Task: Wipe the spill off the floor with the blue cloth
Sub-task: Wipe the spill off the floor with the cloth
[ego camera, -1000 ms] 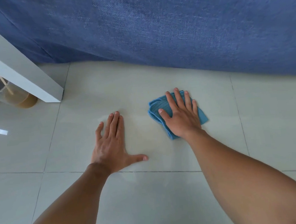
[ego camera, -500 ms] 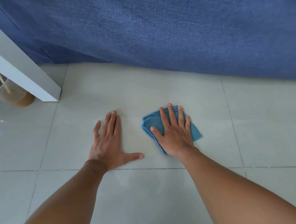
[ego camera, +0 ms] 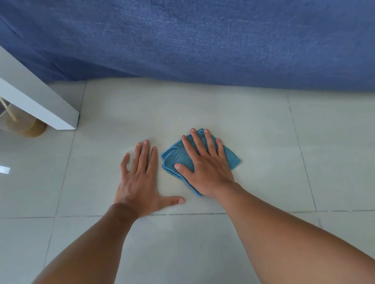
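The folded blue cloth [ego camera: 176,157] lies on the pale tiled floor [ego camera: 201,108], just in front of the sofa. My right hand [ego camera: 207,167] lies flat on top of the cloth with the fingers spread, pressing it to the tile and covering its middle. My left hand [ego camera: 140,183] rests palm down on the bare tile right beside the cloth's left edge, fingers apart, thumb pointing towards the right wrist, holding nothing. A faint pale smear [ego camera: 126,150] shows on the tile by my left fingertips.
A blue fabric sofa front [ego camera: 217,36] fills the far side down to the floor. A white table leg [ego camera: 28,97] slants down at the left. Behind it stands a clear plastic cup with a straw and brown drink [ego camera: 20,126]. Open tile lies to the right.
My right hand has slid the cloth left and towards me, so it now sits close beside my left hand. The left hand has stayed planted on the tile.
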The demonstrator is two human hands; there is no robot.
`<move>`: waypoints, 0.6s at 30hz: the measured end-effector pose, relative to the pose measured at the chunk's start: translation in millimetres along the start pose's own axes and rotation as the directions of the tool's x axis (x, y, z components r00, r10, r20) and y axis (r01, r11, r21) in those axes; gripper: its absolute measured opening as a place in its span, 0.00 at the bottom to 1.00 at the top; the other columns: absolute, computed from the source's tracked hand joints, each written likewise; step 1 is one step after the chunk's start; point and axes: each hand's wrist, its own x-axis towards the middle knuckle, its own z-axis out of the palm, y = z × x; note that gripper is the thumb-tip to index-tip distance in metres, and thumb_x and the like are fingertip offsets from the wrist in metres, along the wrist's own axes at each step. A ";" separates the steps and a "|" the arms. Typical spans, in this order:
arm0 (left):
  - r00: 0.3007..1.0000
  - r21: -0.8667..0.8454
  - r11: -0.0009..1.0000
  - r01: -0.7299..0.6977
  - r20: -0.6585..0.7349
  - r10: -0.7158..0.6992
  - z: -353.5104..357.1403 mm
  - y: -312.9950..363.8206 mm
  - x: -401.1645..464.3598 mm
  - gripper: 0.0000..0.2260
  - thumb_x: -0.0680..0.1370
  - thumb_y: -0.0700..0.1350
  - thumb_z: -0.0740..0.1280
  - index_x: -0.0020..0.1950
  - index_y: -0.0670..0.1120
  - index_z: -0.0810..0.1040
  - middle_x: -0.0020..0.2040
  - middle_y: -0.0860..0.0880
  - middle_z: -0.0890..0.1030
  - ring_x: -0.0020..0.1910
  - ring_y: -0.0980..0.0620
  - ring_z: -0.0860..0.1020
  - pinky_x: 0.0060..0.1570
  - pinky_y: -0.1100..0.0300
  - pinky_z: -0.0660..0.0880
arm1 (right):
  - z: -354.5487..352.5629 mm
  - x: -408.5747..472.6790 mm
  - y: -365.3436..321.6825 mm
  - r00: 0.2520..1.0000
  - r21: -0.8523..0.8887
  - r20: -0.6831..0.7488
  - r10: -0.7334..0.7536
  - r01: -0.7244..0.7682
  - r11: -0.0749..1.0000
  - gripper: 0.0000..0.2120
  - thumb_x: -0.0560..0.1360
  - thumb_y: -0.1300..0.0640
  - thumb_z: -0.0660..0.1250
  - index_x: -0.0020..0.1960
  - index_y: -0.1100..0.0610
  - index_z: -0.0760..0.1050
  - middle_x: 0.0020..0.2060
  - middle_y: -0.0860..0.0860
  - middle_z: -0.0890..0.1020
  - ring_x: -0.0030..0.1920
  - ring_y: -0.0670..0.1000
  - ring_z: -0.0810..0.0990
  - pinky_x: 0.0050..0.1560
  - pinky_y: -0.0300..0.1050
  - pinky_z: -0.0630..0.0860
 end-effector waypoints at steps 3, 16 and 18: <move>1.000 -0.004 1.000 0.014 -0.008 -0.014 -0.3 1.1 -0.3 0.68 0.56 0.87 0.52 0.81 0.39 0.49 0.82 0.40 0.46 0.81 0.44 0.43 0.78 0.39 0.46 | 1.8 -12.8 5.3 1.000 0.012 -0.006 -0.019 0.019 1.000 0.37 0.78 0.31 0.47 0.82 0.45 0.44 0.82 0.45 0.42 0.81 0.53 0.35 0.79 0.59 0.38; 0.999 -0.061 0.998 0.032 -0.035 -0.035 1.1 3.6 0.0 0.68 0.55 0.87 0.55 0.81 0.41 0.46 0.83 0.42 0.44 0.81 0.46 0.40 0.78 0.41 0.43 | -9.2 -40.1 70.2 0.957 -0.040 -0.126 0.260 -0.267 0.963 0.35 0.78 0.31 0.46 0.82 0.44 0.48 0.83 0.45 0.46 0.82 0.54 0.41 0.80 0.57 0.40; 0.999 -0.057 0.998 0.034 -0.040 -0.036 1.8 3.5 0.1 0.68 0.55 0.87 0.55 0.81 0.41 0.47 0.83 0.42 0.44 0.81 0.46 0.41 0.78 0.41 0.44 | -11.2 -27.8 67.5 0.938 -0.019 -0.144 0.315 -0.321 0.947 0.35 0.79 0.32 0.47 0.82 0.45 0.48 0.83 0.46 0.46 0.82 0.55 0.41 0.80 0.58 0.40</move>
